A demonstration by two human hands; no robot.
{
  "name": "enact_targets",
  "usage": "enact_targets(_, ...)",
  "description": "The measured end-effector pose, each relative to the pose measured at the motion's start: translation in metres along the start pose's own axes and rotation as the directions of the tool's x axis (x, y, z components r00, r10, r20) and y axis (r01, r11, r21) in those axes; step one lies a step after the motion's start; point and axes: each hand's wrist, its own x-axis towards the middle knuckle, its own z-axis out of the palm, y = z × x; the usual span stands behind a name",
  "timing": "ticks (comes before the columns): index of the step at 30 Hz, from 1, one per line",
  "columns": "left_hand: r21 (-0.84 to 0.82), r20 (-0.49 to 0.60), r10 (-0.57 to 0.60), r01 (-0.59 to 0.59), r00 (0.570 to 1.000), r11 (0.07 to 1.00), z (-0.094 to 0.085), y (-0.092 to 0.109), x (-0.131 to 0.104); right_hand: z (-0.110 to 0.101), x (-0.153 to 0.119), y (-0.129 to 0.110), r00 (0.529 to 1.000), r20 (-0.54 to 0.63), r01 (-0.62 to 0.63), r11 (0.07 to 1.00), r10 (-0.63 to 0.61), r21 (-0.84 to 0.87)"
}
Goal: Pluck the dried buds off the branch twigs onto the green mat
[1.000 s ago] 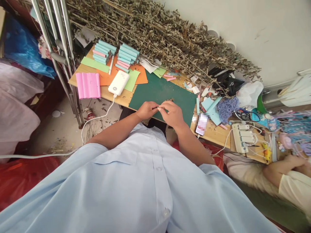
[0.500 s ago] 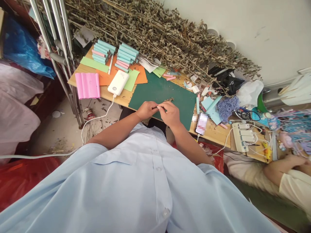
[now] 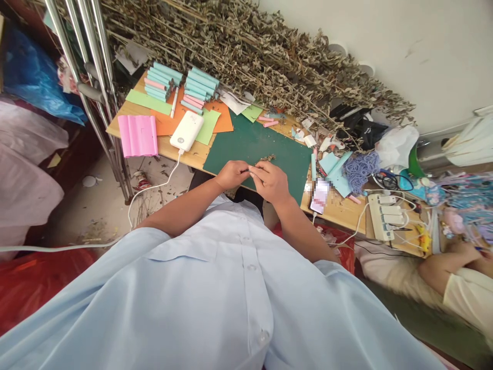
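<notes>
My left hand [image 3: 232, 174] and my right hand [image 3: 270, 181] meet at the fingertips over the near edge of a green mat [image 3: 246, 139]. The fingers of both are closed in a pinch. Whatever lies between them is too small or too hidden to make out. Just beyond my right hand, a small heap of dry plant crumbs [image 3: 268, 158] lies on the mat. Left of the mat are a white power bank [image 3: 187, 131] with a cable and a folded pink sheet [image 3: 137, 135].
Dried plant stalks [image 3: 246, 56] cover the back. Blue and pink paper rolls [image 3: 200, 85] are stacked at the back left, near metal crutches [image 3: 90, 67]. To the right lie a phone [image 3: 319, 196], purple yarn [image 3: 360, 169] and a power strip [image 3: 381, 218]. Another person's arm [image 3: 442, 264] is at far right.
My right hand has shifted slightly to the right and turned a little, its fingertips still against those of my left hand. The left hand has barely moved.
</notes>
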Motion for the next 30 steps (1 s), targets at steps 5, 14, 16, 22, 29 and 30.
enact_targets(5,0.013,0.001,0.0,0.0,1.0,1.0,0.0,0.001,0.001,0.003,-0.004,0.003,1.0,-0.027,0.011,0.998,-0.012,-0.054)
enact_targets(14,-0.024,-0.006,0.004,-0.004,1.0,1.0,0.001,-0.003,0.0,0.001,-0.009,0.002,0.994,-0.083,-0.068,0.996,0.073,0.059)
enact_targets(16,-0.02,-0.004,-0.002,0.002,1.0,1.0,0.002,-0.004,-0.001,0.001,-0.01,0.001,0.997,-0.05,-0.059,0.997,0.061,0.053)
enact_targets(22,-0.023,-0.015,0.018,-0.019,1.0,1.0,0.002,-0.004,-0.001,-0.003,-0.007,-0.007,0.997,0.021,-0.07,0.997,0.07,-0.027)
enact_targets(29,-0.018,0.0,0.039,-0.039,0.999,0.999,-0.007,0.004,0.0,-0.012,0.012,-0.029,0.949,0.177,-0.241,0.962,0.261,-0.129)
enact_targets(30,-0.015,-0.003,0.038,-0.038,0.999,0.999,-0.008,0.005,0.0,-0.013,0.015,-0.031,0.946,0.185,-0.246,0.96,0.267,-0.132)
